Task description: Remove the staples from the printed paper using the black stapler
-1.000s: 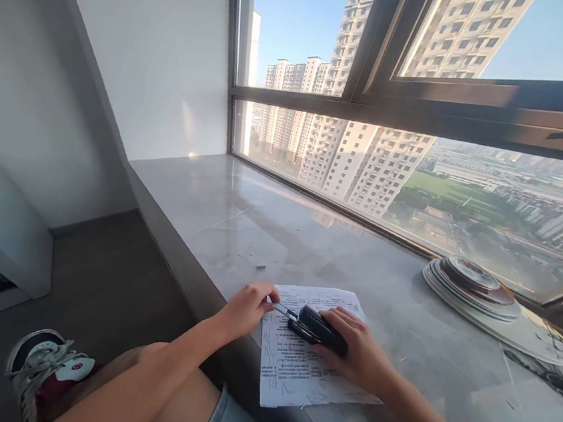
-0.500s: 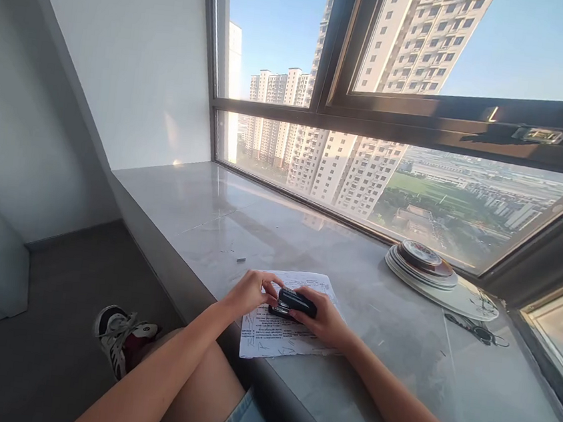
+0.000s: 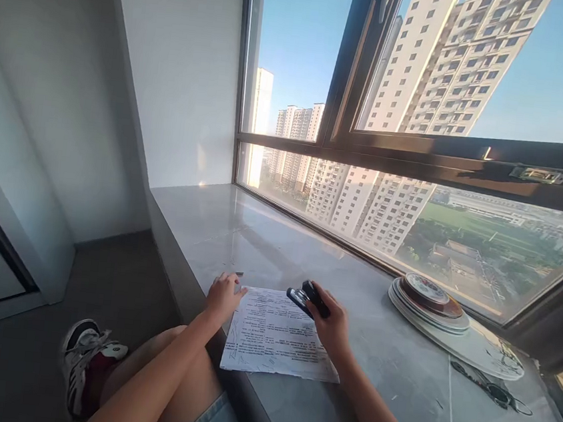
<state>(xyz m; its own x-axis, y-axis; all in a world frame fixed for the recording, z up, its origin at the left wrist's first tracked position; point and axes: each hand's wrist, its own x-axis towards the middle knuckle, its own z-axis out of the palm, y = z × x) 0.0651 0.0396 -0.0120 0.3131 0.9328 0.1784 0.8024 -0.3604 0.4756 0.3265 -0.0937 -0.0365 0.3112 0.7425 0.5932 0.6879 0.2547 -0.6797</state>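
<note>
In my right hand is a black stapler, gripped at its back end. Its top arm is lifted away from its base, and it is over the upper right part of a printed sheet of paper with handwriting on it. My left hand is at the sheet's upper left corner, its thumb and fingers apart and no object visible in them. Just past those fingertips lies a small grey strip, perhaps staples, partly hidden by the hand.
The stone sill runs along the window. To the right, a stack of round plates or discs rests on an oval board, with dark-handled scissors beside it. My leg and shoe are below the sill's left edge.
My left hand has left the stapler and moved left to the sheet's corner. The stapler, still in my right hand, now stands open wider. The view has shifted, and more of the sheet shows.
</note>
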